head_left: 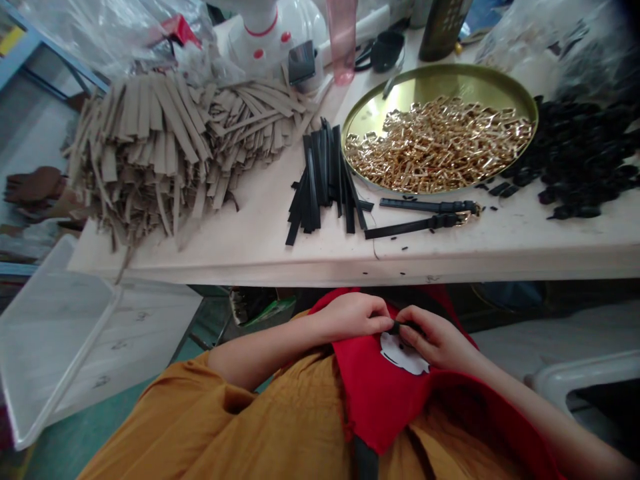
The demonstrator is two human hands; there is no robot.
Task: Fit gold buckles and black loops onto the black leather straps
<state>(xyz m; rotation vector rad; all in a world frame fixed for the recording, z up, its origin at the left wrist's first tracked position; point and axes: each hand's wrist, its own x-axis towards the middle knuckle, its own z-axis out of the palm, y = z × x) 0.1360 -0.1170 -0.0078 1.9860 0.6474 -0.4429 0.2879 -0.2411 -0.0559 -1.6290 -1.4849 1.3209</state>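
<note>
Over my lap, in front of the table edge, my left hand (356, 316) and my right hand (436, 335) meet with fingertips pinched. Between them shows a small dark piece (396, 327), mostly covered by the fingers; its exact kind I cannot make out. Beneath lies a red apron (375, 393) with a white printed patch (404, 353). On the table just ahead rest two black straps with gold buckles (423, 225). Beside them is a pile of black strips (320, 177), and behind stands a round gold tray (367, 110) heaped with small gold buckles (440, 147).
Large bundles of grey-beige strips (150, 133) cover the table's left. Small black pieces (585, 153) are heaped at the right. A white appliance (275, 33), a pink cup (343, 40) and a dark bottle (443, 27) stand behind. A clear bin (55, 320) is at lower left.
</note>
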